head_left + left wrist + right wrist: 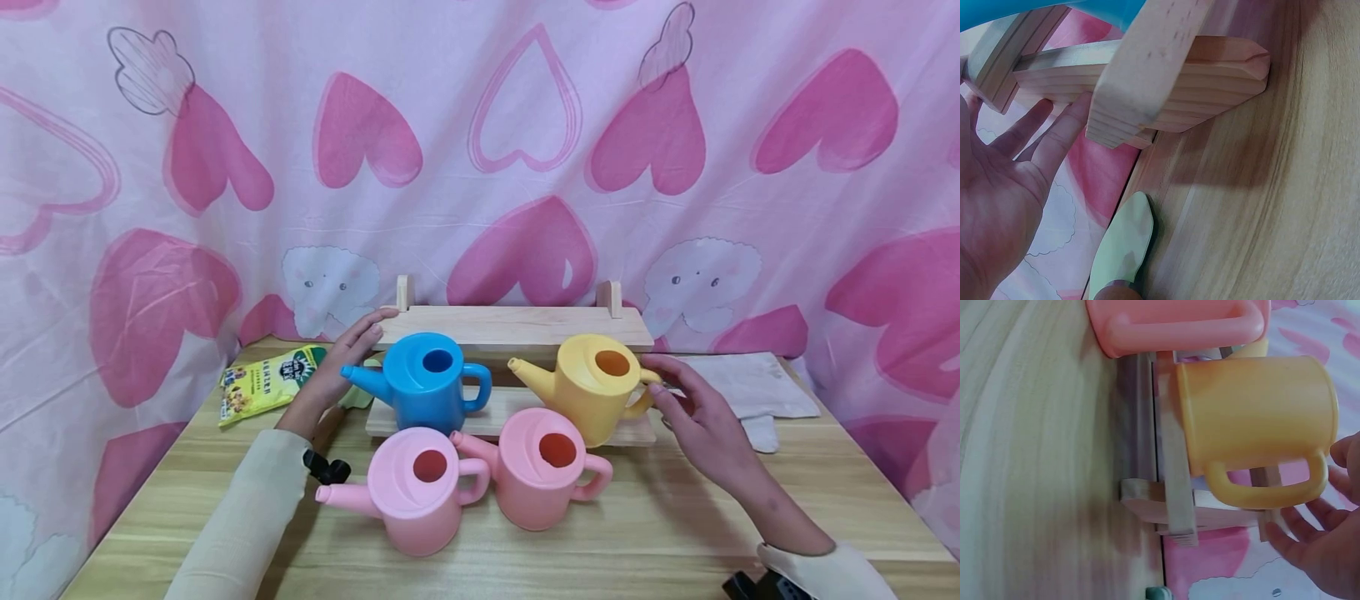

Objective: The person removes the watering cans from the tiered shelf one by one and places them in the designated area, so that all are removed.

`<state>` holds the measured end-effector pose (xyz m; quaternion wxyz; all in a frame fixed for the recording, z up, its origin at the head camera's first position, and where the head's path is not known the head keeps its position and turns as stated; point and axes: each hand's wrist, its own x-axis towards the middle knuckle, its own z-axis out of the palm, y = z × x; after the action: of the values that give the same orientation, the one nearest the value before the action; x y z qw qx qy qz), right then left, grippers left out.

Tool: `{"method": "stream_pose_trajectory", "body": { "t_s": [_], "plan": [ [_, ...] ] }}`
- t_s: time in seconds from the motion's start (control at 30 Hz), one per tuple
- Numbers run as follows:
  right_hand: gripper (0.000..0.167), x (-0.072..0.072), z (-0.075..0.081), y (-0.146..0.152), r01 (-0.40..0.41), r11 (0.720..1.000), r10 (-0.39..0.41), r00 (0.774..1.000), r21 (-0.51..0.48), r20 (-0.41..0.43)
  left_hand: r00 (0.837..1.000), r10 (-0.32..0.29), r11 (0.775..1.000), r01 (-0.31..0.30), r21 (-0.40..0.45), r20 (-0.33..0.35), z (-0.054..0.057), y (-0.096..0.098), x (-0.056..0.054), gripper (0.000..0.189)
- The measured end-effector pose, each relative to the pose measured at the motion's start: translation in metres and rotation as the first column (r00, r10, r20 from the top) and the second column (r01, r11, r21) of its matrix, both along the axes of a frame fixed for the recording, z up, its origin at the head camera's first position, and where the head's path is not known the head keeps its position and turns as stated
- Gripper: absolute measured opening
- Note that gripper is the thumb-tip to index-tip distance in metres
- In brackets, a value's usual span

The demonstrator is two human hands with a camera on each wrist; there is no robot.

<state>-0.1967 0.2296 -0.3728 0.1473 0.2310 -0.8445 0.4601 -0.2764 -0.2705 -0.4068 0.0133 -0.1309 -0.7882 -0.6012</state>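
Observation:
A two-tier wooden rack (517, 321) stands at the back of the table. My left hand (341, 371) is at its left end, fingers extended; in the left wrist view its fingertips meet the wood. On the lower board sit a blue watering can (427, 404) at left and a yellow watering can (592, 387) at right, spouts leftward. My right hand (705, 425) is beside the yellow can's handle, fingers spread and loosely bent. In the right wrist view those fingers (1288, 544) are by the rack's end. Two pink watering cans (416, 508) (536, 483) stand in front of the rack.
A yellow-green snack bag (262, 385) lies left of the rack. A pale green leaf-shaped piece (1125, 234) is near my left wrist. Folded white cloth (757, 383) lies at the back right. A pink heart-patterned curtain (480, 108) hangs behind the table (645, 542).

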Motion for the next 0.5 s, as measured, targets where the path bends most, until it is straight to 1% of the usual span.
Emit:
{"method": "stream_pose_trajectory", "body": {
  "t_s": [0.07, 0.2, 0.33, 0.5],
  "plan": [
    [0.039, -0.0003, -0.0016, 0.0009, 0.007, 1.0, -0.009, 0.999, 0.024, 0.048, 1.0, -0.001, 1.0, 0.001, 0.001, 0.0, -0.0002, 0.0001, -0.0005, 0.053],
    [0.039, -0.0014, -0.0042, 0.0018, -0.006, 1.0, 0.004, 0.992, 0.016, 0.123, 1.0, 0.001, 1.0, -0.001, 0.004, 0.003, 0.0003, 0.0002, -0.0002, 0.054],
    [0.036, -0.004, -0.0071, 0.0016, -0.042, 0.998, 0.047, 0.988, -0.04, 0.145, 1.0, 0.002, 1.0, -0.002, 0.006, 0.009, 0.0013, 0.0003, 0.0006, 0.054],
    [0.033, -0.0056, -0.0098, 0.0016, -0.036, 0.999, 0.041, 0.991, -0.041, 0.125, 1.0, 0.002, 1.0, -0.002, 0.007, 0.009, 0.0012, 0.0009, 0.001, 0.055]
  ]
}}
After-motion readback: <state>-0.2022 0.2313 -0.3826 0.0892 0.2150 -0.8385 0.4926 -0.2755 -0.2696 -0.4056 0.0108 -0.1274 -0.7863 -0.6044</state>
